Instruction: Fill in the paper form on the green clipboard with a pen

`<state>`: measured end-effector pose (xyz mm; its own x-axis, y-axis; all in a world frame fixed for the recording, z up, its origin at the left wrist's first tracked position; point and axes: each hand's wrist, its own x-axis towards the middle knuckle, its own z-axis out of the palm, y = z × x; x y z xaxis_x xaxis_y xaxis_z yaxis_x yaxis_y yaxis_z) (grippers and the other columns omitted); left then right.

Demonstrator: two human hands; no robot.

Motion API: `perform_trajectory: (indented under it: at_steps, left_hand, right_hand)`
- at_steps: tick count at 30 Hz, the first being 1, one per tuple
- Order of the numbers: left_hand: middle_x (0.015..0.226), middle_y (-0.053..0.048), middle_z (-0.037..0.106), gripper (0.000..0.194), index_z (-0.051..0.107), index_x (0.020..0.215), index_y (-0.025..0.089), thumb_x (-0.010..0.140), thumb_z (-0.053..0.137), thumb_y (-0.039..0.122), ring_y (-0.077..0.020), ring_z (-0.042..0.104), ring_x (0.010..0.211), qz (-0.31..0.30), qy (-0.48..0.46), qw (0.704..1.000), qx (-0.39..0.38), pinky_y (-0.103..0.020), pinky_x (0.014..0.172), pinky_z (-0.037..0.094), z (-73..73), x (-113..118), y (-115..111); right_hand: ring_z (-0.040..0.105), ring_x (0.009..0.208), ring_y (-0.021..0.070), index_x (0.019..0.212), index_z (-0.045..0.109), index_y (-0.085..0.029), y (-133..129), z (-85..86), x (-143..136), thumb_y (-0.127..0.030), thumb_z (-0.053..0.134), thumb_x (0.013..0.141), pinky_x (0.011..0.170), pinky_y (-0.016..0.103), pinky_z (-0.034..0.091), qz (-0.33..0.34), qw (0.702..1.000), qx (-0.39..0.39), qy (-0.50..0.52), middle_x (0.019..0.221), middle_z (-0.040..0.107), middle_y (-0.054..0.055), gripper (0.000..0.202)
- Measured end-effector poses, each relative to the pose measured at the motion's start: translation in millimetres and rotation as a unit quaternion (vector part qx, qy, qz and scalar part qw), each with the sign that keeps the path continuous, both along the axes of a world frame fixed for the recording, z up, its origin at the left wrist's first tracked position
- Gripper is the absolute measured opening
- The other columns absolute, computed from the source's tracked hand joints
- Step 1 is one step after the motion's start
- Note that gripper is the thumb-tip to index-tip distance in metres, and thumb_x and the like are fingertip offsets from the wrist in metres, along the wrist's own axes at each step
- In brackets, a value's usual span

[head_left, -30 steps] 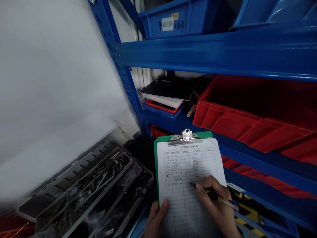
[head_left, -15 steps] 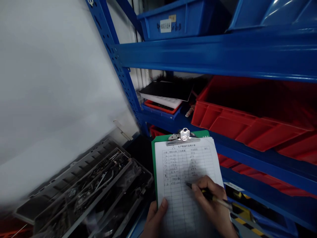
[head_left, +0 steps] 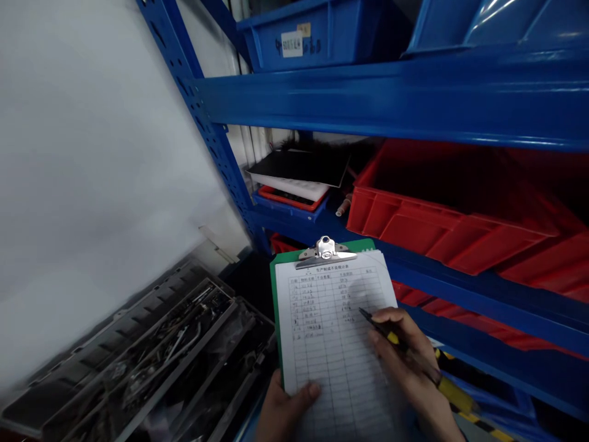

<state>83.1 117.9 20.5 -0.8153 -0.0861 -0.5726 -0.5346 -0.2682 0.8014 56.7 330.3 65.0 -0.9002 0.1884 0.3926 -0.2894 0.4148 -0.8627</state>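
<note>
Item: clipboard before the blue shelving, our left hand clamping its lower edge, right hand closed around pen; we'd judge steady support keeps entries inside ruled rows.

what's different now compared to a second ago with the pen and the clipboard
The right hand has carried the pen rightward across the form, from the middle columns toward the right ones. The view has swung slightly, so the clipboard and shelves sit further left in frame. Unchanged: the left hand still grips the clipboard's bottom edge with its thumb on the paper, the right hand still grips the pen, and the red bin stays on its shelf.
</note>
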Motion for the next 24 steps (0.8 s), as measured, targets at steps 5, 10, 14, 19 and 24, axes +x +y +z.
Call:
perform_trajectory:
  at_steps: [5, 10, 14, 19, 24]
  left_hand:
    - [0.09, -0.015, 0.075, 0.069, 0.064, 0.09, 0.013, 0.039, 0.089, 0.052, -0.0349, 0.068, 0.09, -0.012, 0.004, 1.0, 0.016, -0.043, 0.081, 0.054, 6.0, 2.4, 0.3]
    - [0.091, -0.015, 0.075, 0.064, 0.064, 0.089, 0.015, 0.041, 0.089, 0.048, -0.0357, 0.067, 0.094, -0.021, 0.005, 0.999, 0.024, -0.044, 0.084, 0.052, 10.6, 4.8, -1.3]
    - [0.091, -0.014, 0.075, 0.062, 0.062, 0.09, 0.015, 0.043, 0.089, 0.045, -0.0336, 0.068, 0.092, -0.019, 0.006, 0.999, 0.048, -0.043, 0.084, 0.052, 10.5, 6.1, -1.1]
    - [0.09, -0.014, 0.075, 0.061, 0.061, 0.089, 0.016, 0.044, 0.089, 0.046, -0.034, 0.068, 0.09, -0.023, 0.002, 0.999, 0.04, -0.044, 0.082, 0.054, 6.3, 6.8, -2.9]
    - [0.092, -0.015, 0.074, 0.064, 0.061, 0.091, 0.015, 0.044, 0.088, 0.049, -0.0359, 0.067, 0.094, -0.03, 0.009, 1.0, 0.001, -0.046, 0.086, 0.052, 3.7, 6.1, -5.1]
  right_hand:
    - [0.054, 0.057, 0.0091, 0.076, 0.051, -0.021, -7.6, -2.2, 2.5, -0.026, 0.056, 0.09, 0.051, 0.017, 0.043, -0.017, 0.998, 0.046, 0.035, 0.064, 0.056, -0.003, 0.016]
    - [0.05, 0.054, 0.0085, 0.07, 0.047, -0.02, -12.5, -6.4, 4.0, -0.024, 0.053, 0.092, 0.051, 0.018, 0.04, -0.009, 0.996, 0.066, 0.051, 0.06, 0.051, -0.004, 0.023]
    - [0.05, 0.053, 0.0079, 0.071, 0.048, -0.02, -11.5, -12.6, 4.5, -0.024, 0.055, 0.091, 0.05, 0.018, 0.04, -0.005, 0.996, 0.07, 0.05, 0.06, 0.051, -0.005, 0.022]
    - [0.051, 0.055, 0.0081, 0.072, 0.05, -0.02, -9.7, -13.5, 6.7, -0.025, 0.055, 0.091, 0.051, 0.018, 0.041, -0.007, 0.996, 0.076, 0.04, 0.062, 0.052, -0.004, 0.02]
    - [0.051, 0.054, 0.0081, 0.071, 0.05, -0.02, -10.3, -12.5, 7.2, -0.026, 0.056, 0.091, 0.05, 0.017, 0.04, -0.005, 0.996, 0.079, 0.034, 0.06, 0.052, -0.005, 0.021]
